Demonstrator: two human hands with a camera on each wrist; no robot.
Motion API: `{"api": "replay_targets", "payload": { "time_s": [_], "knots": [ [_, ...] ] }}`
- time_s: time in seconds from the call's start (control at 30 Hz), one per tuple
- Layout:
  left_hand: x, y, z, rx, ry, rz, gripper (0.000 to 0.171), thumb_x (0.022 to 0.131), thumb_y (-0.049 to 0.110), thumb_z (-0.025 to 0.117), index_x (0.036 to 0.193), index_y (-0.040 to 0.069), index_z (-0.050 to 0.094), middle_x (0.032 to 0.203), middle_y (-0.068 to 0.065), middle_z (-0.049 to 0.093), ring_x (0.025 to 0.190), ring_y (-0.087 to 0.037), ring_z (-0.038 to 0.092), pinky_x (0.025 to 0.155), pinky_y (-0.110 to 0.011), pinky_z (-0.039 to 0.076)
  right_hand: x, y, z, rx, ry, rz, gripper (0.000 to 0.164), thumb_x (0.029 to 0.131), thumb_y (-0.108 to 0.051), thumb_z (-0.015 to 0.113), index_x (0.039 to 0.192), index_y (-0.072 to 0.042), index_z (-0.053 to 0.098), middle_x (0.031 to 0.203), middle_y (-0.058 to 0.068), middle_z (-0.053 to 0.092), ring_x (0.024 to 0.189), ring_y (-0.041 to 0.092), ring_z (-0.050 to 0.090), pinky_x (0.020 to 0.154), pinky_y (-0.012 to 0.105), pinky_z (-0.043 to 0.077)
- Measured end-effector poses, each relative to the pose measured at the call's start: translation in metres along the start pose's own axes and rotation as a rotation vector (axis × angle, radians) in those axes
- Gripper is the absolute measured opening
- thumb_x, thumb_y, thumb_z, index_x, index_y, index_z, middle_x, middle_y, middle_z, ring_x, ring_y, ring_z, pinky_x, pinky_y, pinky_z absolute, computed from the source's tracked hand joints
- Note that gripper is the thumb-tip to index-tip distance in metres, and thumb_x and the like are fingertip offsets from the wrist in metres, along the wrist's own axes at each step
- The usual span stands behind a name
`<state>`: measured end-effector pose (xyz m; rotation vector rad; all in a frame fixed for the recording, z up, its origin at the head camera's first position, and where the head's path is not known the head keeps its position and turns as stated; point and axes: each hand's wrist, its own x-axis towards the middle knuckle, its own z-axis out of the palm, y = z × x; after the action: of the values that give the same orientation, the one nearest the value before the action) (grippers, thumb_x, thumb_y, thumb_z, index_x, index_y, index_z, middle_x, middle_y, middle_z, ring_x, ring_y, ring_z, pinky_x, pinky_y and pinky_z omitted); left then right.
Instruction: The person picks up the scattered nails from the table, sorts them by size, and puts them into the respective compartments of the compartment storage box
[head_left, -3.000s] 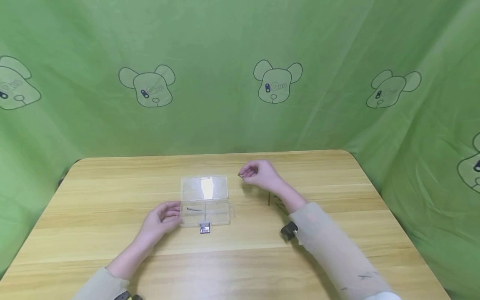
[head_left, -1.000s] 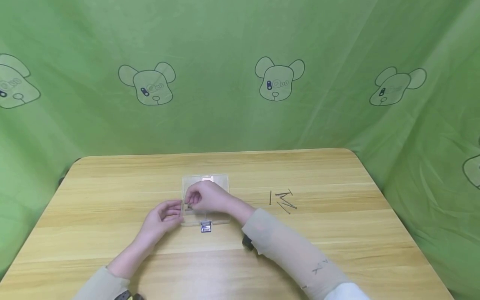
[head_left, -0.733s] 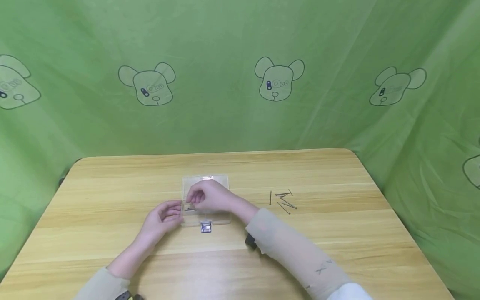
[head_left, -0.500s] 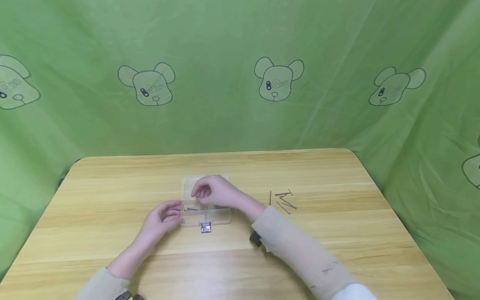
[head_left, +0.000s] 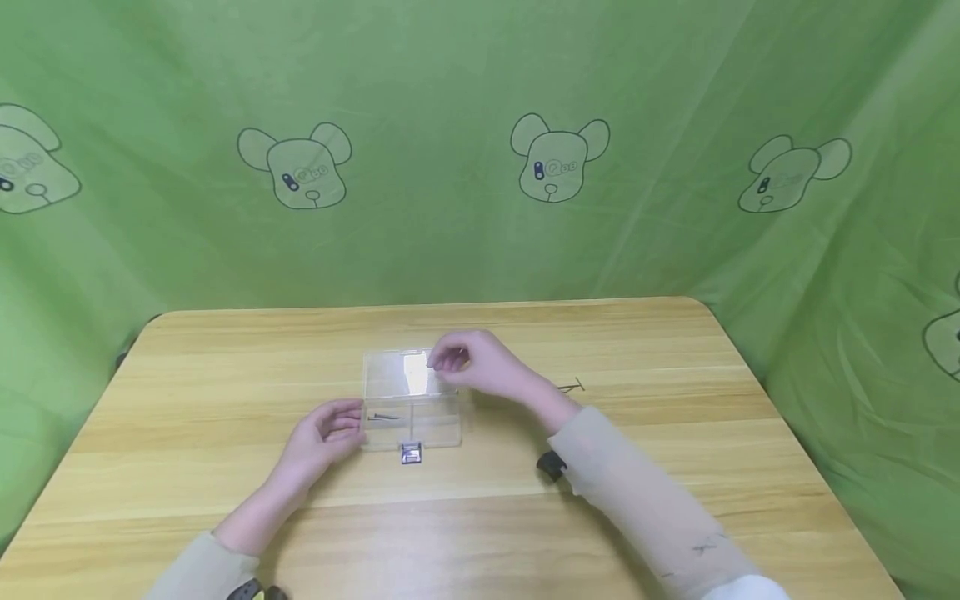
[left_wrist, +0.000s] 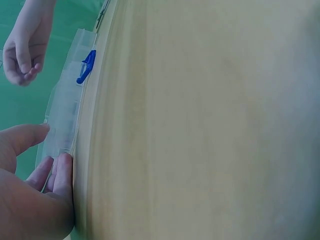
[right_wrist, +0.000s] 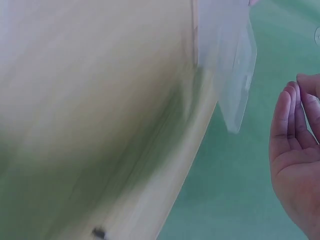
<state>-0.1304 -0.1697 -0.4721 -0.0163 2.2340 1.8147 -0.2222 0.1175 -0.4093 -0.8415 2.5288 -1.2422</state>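
Note:
A clear plastic box (head_left: pixel 435 432) stands with its lid (head_left: pixel 386 372) folded back and a blue latch (head_left: pixel 411 452) at its front. Nails (head_left: pixel 386 417) lie in the left compartment. My left hand (head_left: pixel 322 437) holds the box's left end; in the left wrist view its thumb and fingertips touch that end. Above the lid's right part is my right hand (head_left: pixel 483 362), its fingers loosely bent and thumb near the fingertips. No object shows between them in the right wrist view. Loose nails (head_left: pixel 572 386) lie right of the box, partly hidden by the right forearm.
The wooden table (head_left: pixel 450 533) carries the box and nails. Behind it hangs a green curtain (head_left: pixel 427 250) with printed bear heads. A black wrist device (head_left: pixel 552 465) sits under the right sleeve.
My right hand has brought a nail from the right into the left compartment and released it. It has since lifted away to the right. The left hand stays at the box.

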Motion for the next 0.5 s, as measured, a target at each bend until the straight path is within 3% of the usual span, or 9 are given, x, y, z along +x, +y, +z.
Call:
{"api": "replay_targets", "payload": {
  "time_s": [0.23, 0.5],
  "knots": [
    [-0.001, 0.001, 0.0, -0.001, 0.005, -0.006, 0.063, 0.094, 0.0, 0.073, 0.151, -0.008, 0.048, 0.146, -0.029, 0.059, 0.129, -0.033, 0.063, 0.095, -0.008, 0.054, -0.016, 0.013, -0.019, -0.032, 0.043, 0.012, 0.02, 0.09, 0.002, 0.076, 0.109, -0.004, 0.077, 0.102, 0.008, 0.078, 0.093, 0.016, 0.069, 0.089, 0.027, 0.063],
    [0.001, 0.0, 0.0, 0.001, 0.011, -0.019, 0.063, 0.094, 0.0, 0.072, 0.151, -0.006, 0.048, 0.146, -0.028, 0.06, 0.132, -0.037, 0.061, 0.095, -0.007, 0.054, -0.038, 0.032, -0.036, -0.065, 0.063, 0.002, 0.018, 0.09, 0.002, 0.076, 0.107, -0.003, 0.077, 0.104, 0.011, 0.078, 0.094, 0.018, 0.069, 0.091, 0.03, 0.063]
  ]
}}
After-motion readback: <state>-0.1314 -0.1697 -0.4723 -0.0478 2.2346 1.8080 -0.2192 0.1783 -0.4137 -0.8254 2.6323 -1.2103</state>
